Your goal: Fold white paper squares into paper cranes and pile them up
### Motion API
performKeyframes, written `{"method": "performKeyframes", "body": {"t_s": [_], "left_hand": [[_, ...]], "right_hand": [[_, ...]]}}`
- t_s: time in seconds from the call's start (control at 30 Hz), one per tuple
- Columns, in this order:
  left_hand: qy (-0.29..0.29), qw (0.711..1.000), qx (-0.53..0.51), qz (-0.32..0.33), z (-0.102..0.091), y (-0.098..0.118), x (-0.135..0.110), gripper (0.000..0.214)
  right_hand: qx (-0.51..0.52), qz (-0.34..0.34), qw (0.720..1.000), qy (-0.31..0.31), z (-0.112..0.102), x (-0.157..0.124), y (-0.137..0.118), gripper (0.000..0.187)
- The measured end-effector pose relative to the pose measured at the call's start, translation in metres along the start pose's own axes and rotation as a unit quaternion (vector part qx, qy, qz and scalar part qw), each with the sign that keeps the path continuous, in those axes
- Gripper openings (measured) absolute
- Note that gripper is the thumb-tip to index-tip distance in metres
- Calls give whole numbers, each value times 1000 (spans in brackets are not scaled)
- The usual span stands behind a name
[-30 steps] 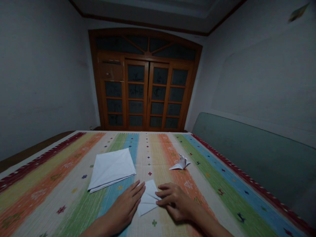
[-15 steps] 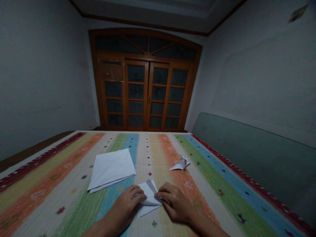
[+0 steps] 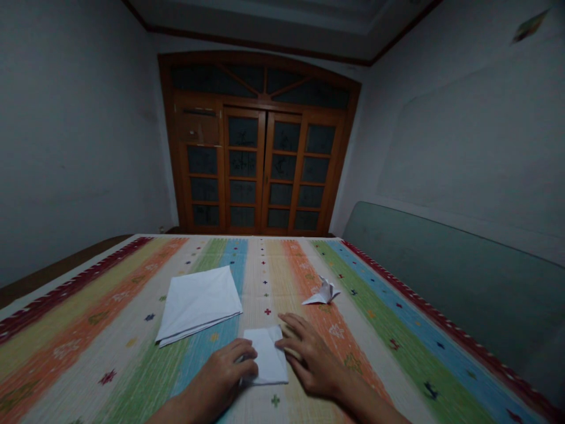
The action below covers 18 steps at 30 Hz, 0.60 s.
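A small white sheet of folded paper (image 3: 268, 357) lies nearly square and flat on the striped tablecloth, between my two hands. Around its left edge curl the fingers of my left hand (image 3: 230, 366), closed on the paper with the thumb hidden. My right hand (image 3: 309, 356) is at the opposite edge, fingers apart, with one fingertip touching the paper's right side. Beyond the right hand stands a folded paper crane (image 3: 324, 291). To the left, past my left hand, rests a stack of white paper sheets (image 3: 200, 303).
The striped tablecloth (image 3: 132, 377) covers the table. A greenish panel (image 3: 441, 271) runs along the right side, below a pale wall. Wooden doors with glass panes (image 3: 265, 165) stand behind the table's far end.
The paper between my hands had a raised, pointed flap; now it lies as a flat near-square. My right hand's fingers have spread from a pinch, and my left hand has shifted slightly left.
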<state>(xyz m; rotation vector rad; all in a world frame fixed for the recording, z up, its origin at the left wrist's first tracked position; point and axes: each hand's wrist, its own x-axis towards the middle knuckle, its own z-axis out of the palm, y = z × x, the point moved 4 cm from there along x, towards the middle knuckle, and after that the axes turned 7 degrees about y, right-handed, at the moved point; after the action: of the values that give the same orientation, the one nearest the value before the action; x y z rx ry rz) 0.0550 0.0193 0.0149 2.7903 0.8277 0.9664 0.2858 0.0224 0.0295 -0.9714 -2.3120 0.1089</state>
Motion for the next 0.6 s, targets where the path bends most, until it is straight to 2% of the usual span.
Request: {"method": "performKeyframes", "body": {"t_s": [0.17, 0.33, 0.47, 0.6], "left_hand": [[-8, 1000, -9, -27, 3, -7, -1, 41], [-24, 998, -13, -49, 2, -10, -1, 43], [-40, 997, -35, -53, -9, -1, -2, 49], [-48, 995, -44, -72, -14, 3, -1, 25]], "right_hand": [[6, 12, 1000, -21, 1, 0, 1, 36], [33, 2, 999, -41, 5, 0, 1, 43], [27, -5, 999, -33, 8, 1, 0, 26], [-15, -66, 998, 7, 8, 4, -4, 18]]}}
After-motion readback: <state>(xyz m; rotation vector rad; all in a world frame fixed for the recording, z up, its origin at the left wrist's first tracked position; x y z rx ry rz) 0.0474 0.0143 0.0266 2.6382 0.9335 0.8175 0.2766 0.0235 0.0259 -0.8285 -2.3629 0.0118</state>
